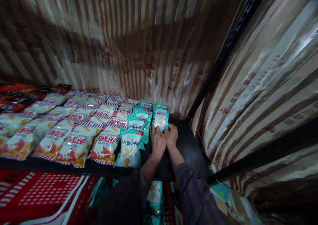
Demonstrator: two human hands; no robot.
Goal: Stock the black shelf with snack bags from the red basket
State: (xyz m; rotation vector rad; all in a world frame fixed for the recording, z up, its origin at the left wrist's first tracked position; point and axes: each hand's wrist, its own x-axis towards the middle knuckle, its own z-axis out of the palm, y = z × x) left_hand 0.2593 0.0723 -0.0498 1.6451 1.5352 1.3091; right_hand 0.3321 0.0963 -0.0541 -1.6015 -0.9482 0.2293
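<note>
Both arms reach over a black shelf (190, 149). My left hand (158, 141) and my right hand (171, 135) lie side by side at the lower edge of a teal and white snack bag (161, 117), their fingers closed on its bottom corners. That bag rests against another teal bag at the back of the shelf. Just left of it runs a row of overlapping teal bags, with the front one (128, 149) near the shelf's front edge.
Rows of white and orange snack bags (74, 140) fill the shelf to the left, with dark orange packs (18, 92) beyond. Red baskets (44, 188) stand below. Striped curtains (124, 36) hang behind, and a black post (223, 53) rises at the right corner.
</note>
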